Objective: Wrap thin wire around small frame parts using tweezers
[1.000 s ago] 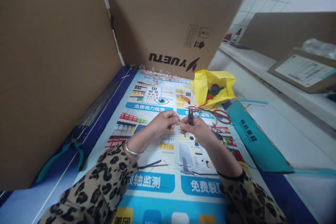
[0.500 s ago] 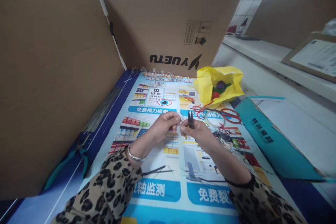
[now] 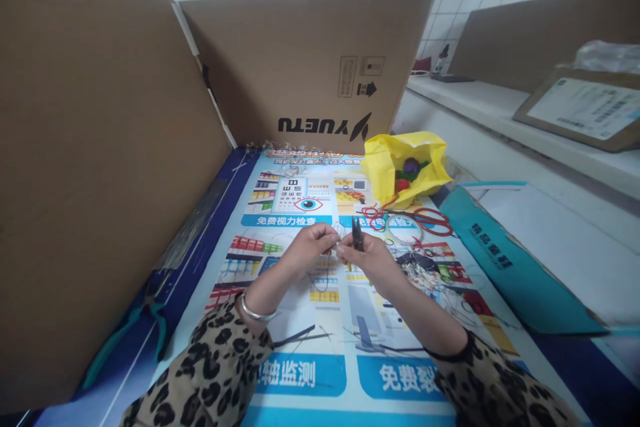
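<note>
My left hand is closed in a pinch above the printed sheet, its fingertips meeting those of the other hand around something small and pale. A thin dark wire or cord loops down below these fingers. In the palm of my right hand sits a small pair of pliers, dark jaws pointing up and a bit of yellow handle showing below. The thumb and forefinger of that hand pinch at the same small piece, which is too small to name.
Cardboard panels wall the left and back. To the right are a yellow bag with yarn balls, red-handled scissors, a tangle of wires and a teal box. Teal-handled pliers and thin wires lie left.
The camera view has shifted slightly, so the scene sits a little lower and farther left. Both hands stay together at the small piece, and the pliers remain in my right hand.
</note>
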The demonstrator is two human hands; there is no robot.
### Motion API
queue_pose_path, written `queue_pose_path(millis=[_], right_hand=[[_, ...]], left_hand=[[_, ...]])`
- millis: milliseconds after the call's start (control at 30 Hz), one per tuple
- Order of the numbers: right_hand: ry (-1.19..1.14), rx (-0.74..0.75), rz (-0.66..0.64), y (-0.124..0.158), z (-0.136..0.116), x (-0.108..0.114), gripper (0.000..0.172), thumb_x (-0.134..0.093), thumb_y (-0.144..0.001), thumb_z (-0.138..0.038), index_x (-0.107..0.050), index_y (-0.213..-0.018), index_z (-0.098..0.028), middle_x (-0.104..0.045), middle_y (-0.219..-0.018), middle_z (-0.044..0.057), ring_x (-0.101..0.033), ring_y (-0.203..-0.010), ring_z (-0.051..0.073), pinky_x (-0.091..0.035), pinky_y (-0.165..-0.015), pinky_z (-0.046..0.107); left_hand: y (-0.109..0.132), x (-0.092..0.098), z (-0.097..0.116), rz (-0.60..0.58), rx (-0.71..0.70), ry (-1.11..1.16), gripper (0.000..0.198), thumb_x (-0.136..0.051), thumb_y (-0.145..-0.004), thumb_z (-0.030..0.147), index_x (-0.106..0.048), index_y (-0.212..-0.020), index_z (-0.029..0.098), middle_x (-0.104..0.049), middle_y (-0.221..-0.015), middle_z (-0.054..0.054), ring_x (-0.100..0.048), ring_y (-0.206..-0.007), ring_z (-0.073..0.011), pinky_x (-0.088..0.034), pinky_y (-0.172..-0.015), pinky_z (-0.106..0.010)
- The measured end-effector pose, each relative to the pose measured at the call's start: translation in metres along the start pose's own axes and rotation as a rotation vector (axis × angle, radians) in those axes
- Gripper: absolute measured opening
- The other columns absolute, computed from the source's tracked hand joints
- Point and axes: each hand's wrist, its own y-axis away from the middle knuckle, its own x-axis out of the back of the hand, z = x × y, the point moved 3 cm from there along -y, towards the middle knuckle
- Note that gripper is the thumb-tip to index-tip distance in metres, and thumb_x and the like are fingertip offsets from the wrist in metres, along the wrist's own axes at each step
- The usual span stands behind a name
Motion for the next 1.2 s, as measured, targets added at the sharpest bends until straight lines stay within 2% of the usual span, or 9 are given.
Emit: queue_pose_path(millis=[233, 367, 533, 633, 833, 967, 1200], right_hand=[[-0.027, 0.037, 0.177, -0.002, 0.005, 0.006, 0.017, -0.063, -0.065, -0.032, -0.053, -0.067, -0.018, -0.051, -0.057, -0.003, -0.044, -0.056, 0.011, -0.035, -0.055, 0.025], [0.029, 0.059, 0.161, -0.003, 0.006, 0.007, 0.015, -0.062, -0.066, -0.031, -0.055, -0.069, -0.018, -0.05, -0.058, -0.004, -0.042, -0.055, 0.01, -0.034, -0.053, 0.024], [0.089, 0.061, 0.147, -0.001, 0.001, 0.005, 0.014, -0.061, -0.066, -0.03, -0.054, -0.066, -0.018, -0.049, -0.057, -0.004, -0.041, -0.054, 0.01, -0.033, -0.053, 0.024], [0.095, 0.075, 0.133, -0.001, -0.001, 0.004, 0.014, -0.061, -0.066, -0.03, -0.054, -0.064, -0.018, -0.049, -0.058, -0.003, -0.041, -0.055, 0.01, -0.033, -0.053, 0.024], [0.078, 0.065, 0.159, -0.002, 0.004, 0.004, 0.012, -0.059, -0.066, -0.03, -0.054, -0.065, -0.019, -0.05, -0.056, -0.003, -0.042, -0.054, 0.011, -0.033, -0.053, 0.025], [0.091, 0.051, 0.204, 0.0, 0.005, 0.0, 0.011, -0.058, -0.066, -0.03, -0.053, -0.064, -0.019, -0.049, -0.055, -0.003, -0.043, -0.054, 0.011, -0.034, -0.054, 0.025], [0.08, 0.101, 0.262, 0.001, 0.001, -0.008, 0.011, -0.057, -0.066, -0.029, -0.051, -0.062, -0.02, -0.051, -0.057, -0.002, -0.044, -0.056, 0.012, -0.036, -0.056, 0.025]], left_hand=[[0.001, -0.003, -0.001, -0.008, -0.077, -0.192, 0.012, -0.054, -0.074, 0.027, -0.053, -0.073, 0.016, -0.05, -0.064, 0.003, -0.05, -0.059, -0.0085, -0.039, -0.057, -0.021], [0.003, -0.004, 0.002, 0.065, -0.128, -0.405, 0.008, -0.049, -0.076, 0.024, -0.054, -0.073, 0.018, -0.053, -0.063, 0.004, -0.053, -0.058, -0.0094, -0.04, -0.057, -0.021], [0.007, -0.006, 0.006, 0.193, -0.327, -0.75, 0.012, -0.045, -0.078, 0.014, -0.055, -0.073, 0.019, -0.057, -0.072, 0.001, -0.053, -0.071, -0.012, -0.039, -0.066, -0.024], [0.009, -0.006, 0.006, 0.226, -0.38, -0.823, 0.014, -0.042, -0.08, 0.013, -0.054, -0.077, 0.019, -0.058, -0.077, 0.0, -0.053, -0.077, -0.0129, -0.039, -0.069, -0.024], [0.011, -0.007, 0.005, 0.162, -0.369, -0.963, 0.017, -0.039, -0.085, 0.02, -0.056, -0.087, 0.021, -0.06, -0.087, -0.003, -0.055, -0.082, -0.0145, -0.04, -0.072, -0.025], [0.013, -0.008, 0.005, 0.137, -0.315, -1.123, 0.02, -0.037, -0.086, 0.02, -0.056, -0.087, 0.022, -0.059, -0.085, -0.004, -0.055, -0.079, -0.016, -0.038, -0.067, -0.026], [0.015, -0.01, 0.002, 0.189, -0.293, -1.268, 0.017, -0.036, -0.086, 0.021, -0.053, -0.083, 0.02, -0.059, -0.079, -0.004, -0.054, -0.072, -0.0162, -0.033, -0.06, -0.026]])
